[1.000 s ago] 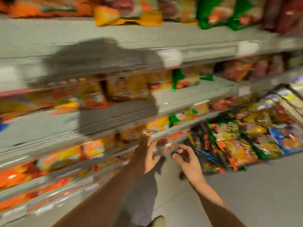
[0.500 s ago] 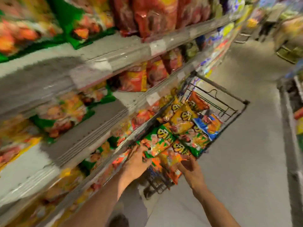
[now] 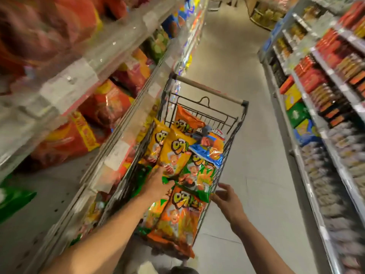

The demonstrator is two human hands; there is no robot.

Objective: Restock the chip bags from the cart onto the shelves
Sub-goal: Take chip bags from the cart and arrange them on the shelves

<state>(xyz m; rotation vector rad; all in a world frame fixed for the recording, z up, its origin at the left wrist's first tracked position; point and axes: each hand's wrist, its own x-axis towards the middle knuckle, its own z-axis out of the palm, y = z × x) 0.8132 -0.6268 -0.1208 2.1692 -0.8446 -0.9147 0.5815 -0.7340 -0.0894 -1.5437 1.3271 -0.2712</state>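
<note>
A black wire cart (image 3: 209, 90) stands in the aisle against the left shelves (image 3: 65, 84), filled with chip bags. On top lie yellow bags (image 3: 175, 153), a green bag (image 3: 199, 177), a blue bag (image 3: 209, 149) and, nearest me, an orange bag (image 3: 179, 220). My left hand (image 3: 157, 183) reaches into the cart, its fingers curled on the left edge of the green bag just under a yellow one. My right hand (image 3: 225, 198) hovers open by the cart's right rim, fingers spread near the green bag's lower corner and holding nothing.
Red and orange bags (image 3: 106, 103) fill the left shelf levels; a lower shelf board (image 3: 39, 204) shows bare metal beside a green bag (image 3: 13, 198). Boxed goods line the right shelves (image 3: 316, 91). The grey floor (image 3: 256, 155) runs between them.
My view has swung right from the shelves to the cart and down the aisle. Both hands moved from the lower shelf edge to the cart, the left onto the bags.
</note>
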